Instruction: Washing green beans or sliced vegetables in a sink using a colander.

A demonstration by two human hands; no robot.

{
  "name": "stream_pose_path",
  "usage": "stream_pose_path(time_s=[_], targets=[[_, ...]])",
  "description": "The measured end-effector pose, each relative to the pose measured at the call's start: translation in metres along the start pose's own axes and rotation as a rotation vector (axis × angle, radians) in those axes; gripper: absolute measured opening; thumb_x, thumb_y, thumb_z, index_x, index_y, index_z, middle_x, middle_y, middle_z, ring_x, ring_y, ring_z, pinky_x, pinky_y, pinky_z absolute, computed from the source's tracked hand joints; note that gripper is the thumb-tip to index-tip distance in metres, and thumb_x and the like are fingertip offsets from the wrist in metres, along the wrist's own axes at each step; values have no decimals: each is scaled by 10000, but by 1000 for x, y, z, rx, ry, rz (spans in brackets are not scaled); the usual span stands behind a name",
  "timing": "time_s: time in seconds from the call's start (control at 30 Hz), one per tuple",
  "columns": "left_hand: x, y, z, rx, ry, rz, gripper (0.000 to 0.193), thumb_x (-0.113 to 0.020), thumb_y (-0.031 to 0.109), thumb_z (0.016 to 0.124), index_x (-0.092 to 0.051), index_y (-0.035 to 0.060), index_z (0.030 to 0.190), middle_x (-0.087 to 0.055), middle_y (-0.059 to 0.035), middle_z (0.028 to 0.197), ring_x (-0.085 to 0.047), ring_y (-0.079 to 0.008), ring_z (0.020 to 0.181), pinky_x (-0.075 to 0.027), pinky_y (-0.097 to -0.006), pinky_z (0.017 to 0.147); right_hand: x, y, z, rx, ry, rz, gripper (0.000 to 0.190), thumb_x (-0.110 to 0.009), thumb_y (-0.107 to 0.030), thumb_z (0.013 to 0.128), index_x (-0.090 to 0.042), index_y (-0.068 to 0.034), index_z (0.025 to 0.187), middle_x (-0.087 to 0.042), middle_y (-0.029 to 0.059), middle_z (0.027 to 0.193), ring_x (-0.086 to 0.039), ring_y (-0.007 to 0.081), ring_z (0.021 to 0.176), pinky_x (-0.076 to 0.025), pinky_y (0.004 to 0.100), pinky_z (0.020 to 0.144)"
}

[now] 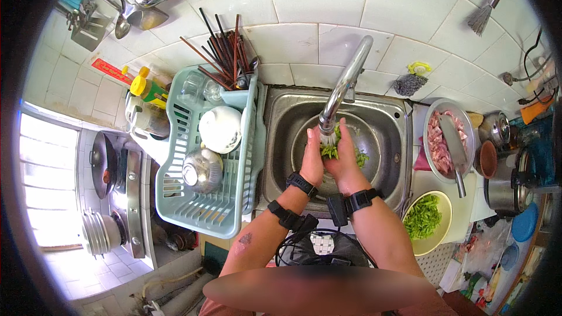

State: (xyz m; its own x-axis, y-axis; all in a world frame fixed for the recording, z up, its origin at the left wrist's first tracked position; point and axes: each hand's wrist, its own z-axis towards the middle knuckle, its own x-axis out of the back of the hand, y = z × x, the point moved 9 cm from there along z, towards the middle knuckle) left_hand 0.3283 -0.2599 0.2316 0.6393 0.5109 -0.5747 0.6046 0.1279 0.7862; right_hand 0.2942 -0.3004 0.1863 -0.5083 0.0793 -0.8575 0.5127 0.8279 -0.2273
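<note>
Water runs from the chrome faucet (347, 83) onto chopped green vegetables (330, 148) cupped between my two hands. My left hand (312, 158) supports them on the left, and my right hand (344, 151) on the right, palms facing. Both are over a round metal basin (300, 140) inside the stainless steel sink (279, 153). More green pieces (362, 158) lie in the basin beside my right hand. A pale yellow bowl (444, 239) of chopped greens (422, 217) stands right of the sink. Behind it, a metal bowl (470, 140) holds raw meat pieces (439, 149) with a cleaver (453, 140) across them.
Left of the sink stands a light blue dish rack (239, 175) with bowls, glasses and chopsticks (224, 52). A cutting board (467, 197) lies under the yellow bowl. Metal pots (505, 193) stand at the far right. A gas stove (134, 202) is at the far left.
</note>
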Motion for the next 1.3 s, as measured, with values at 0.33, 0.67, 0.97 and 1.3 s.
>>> stream_pose_path(time_s=[0.33,0.67,0.97,1.3], targets=[[31,-46,-17,174,-14,1023,814,-85,648,971,-183,70,1536,-110,-217,1594,122,-426,1462,94,-633,1114,71,9,-11,40,374,-418,447,-661,-264,875,-555,-14,1231,-629,158,1118,-614,280,956,-503,476,779],[55,-61,-28,231,184,214,809,-297,697,952,-446,35,1394,-446,-138,1445,-356,-270,1378,-199,-425,1145,67,-52,-38,-55,385,-779,298,-733,-138,774,-649,-76,1053,-669,58,887,-633,217,744,-508,396,621],[113,-50,-32,369,433,287,646,-393,596,977,-531,40,1274,-560,-121,1256,-481,-288,1245,-342,-445,1047,-9,-112,-89,48,358,-1833,314,-678,-134,768,-690,-27,1063,-672,254,1016,-666,378,964,-527,444,860],[96,-52,-50,377,437,292,493,-454,542,979,-589,84,1100,-591,-47,1103,-532,-211,1067,-382,-412,946,53,-95,-106,71,409,-1893,329,-692,-156,744,-696,-25,1046,-667,235,1071,-659,383,995,-524,435,881]])
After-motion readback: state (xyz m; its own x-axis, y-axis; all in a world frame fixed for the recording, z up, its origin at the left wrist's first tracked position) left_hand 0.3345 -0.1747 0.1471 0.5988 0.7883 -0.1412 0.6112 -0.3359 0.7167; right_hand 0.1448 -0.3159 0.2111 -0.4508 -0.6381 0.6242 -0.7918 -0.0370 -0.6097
